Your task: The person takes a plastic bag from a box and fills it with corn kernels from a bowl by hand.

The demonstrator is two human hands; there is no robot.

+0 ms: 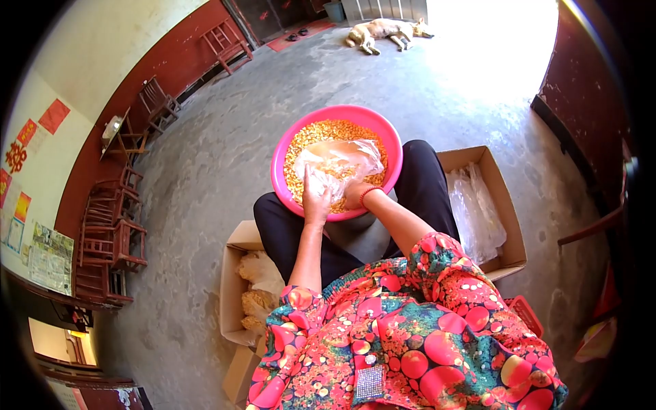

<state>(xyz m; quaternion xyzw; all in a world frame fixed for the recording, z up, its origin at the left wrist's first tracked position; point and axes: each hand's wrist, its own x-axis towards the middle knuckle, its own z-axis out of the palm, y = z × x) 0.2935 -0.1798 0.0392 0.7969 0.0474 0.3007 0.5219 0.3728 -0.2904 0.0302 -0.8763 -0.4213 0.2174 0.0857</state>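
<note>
A pink basin (279, 171) full of yellow corn kernels (321, 130) sits at my knees. Over the kernels lies a clear plastic bag (362, 156), its mouth spread and some kernels showing through it. My left hand (316, 203) grips the near left edge of the bag, thumb pointing up. At the bag's near right side is my right hand (354, 194), with a red bead bracelet (367, 194) on the wrist. Its fingers are hidden by the bag and the kernels.
An open carton (516, 225) with clear plastic bags (471, 212) stands at my right. Another carton (231, 287) at my left holds filled bags (258, 307). Wooden chairs (113, 242) line the left wall. A dog (386, 33) lies on the floor ahead.
</note>
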